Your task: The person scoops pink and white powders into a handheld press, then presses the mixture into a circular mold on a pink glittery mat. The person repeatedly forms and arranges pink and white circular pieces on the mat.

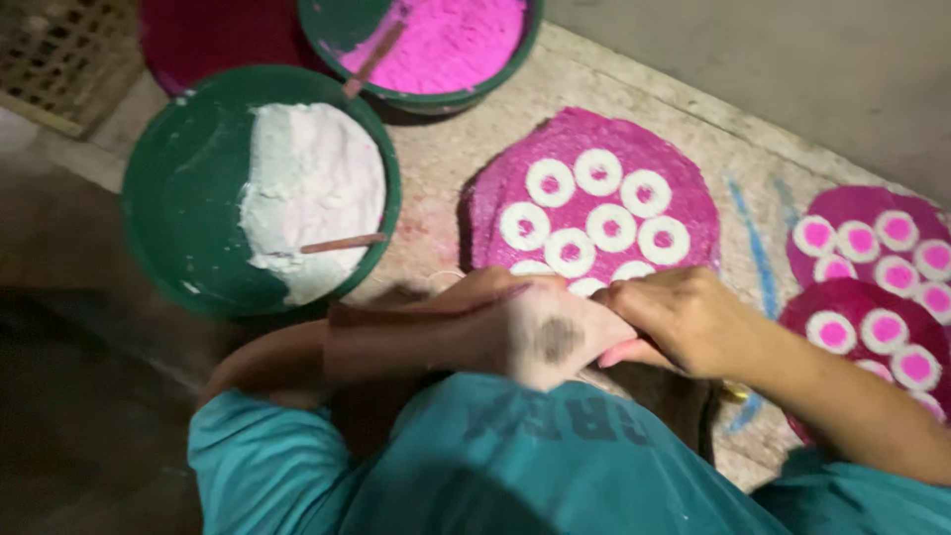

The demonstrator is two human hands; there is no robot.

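A round magenta disc [594, 198] lies on the floor, topped with several white rings that have pink centres. Both hands meet at its near edge. My left hand [535, 332], marked with a dark smudge, is curled, and a thin reddish stick [436, 301] runs along its top. My right hand [684, 317] presses its closed fingers against the left hand's fingertips. What lies between those fingers is hidden. My teal shirt [515, 466] fills the bottom of the view.
A green bowl of white powder [178, 188] with a stick in it stands at the left. A green bowl of pink powder [446, 40] sits behind it, beside a dark magenta bowl [218, 35]. Two more decorated magenta discs [872, 287] lie at the right. A woven basket [59, 59] is at top left.
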